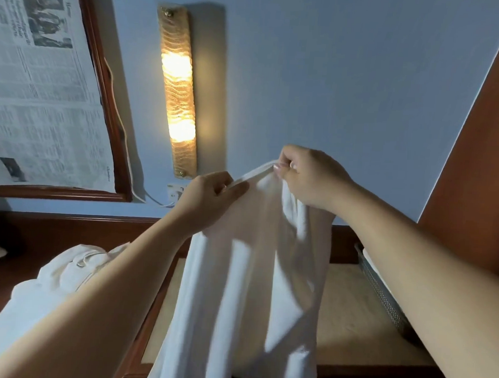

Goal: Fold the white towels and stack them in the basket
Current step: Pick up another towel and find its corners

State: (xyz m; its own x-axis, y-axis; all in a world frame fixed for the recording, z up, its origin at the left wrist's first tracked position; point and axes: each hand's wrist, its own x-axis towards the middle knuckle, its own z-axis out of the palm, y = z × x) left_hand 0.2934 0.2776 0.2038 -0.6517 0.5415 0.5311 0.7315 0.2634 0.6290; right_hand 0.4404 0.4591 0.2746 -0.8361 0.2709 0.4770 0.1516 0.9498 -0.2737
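Note:
A white towel [246, 289] hangs in the air in front of me, held up by its top edge. My left hand [210, 198] pinches that edge on the left. My right hand [307, 174] pinches the same edge close beside it on the right. The cloth falls in long folds down over the beige tabletop [351, 324]. A heap of more white towels [49, 288] lies at the lower left, partly behind my left forearm. The grey mesh basket [381, 291] stands at the right edge of the table, mostly hidden by my right forearm.
A lit wall lamp [177, 89] hangs on the blue wall straight ahead. A wood-framed pane covered with newspaper [42, 85] fills the upper left. A brown wooden panel [482, 137] rises on the right. A socket with a white cable [175, 193] sits under the lamp.

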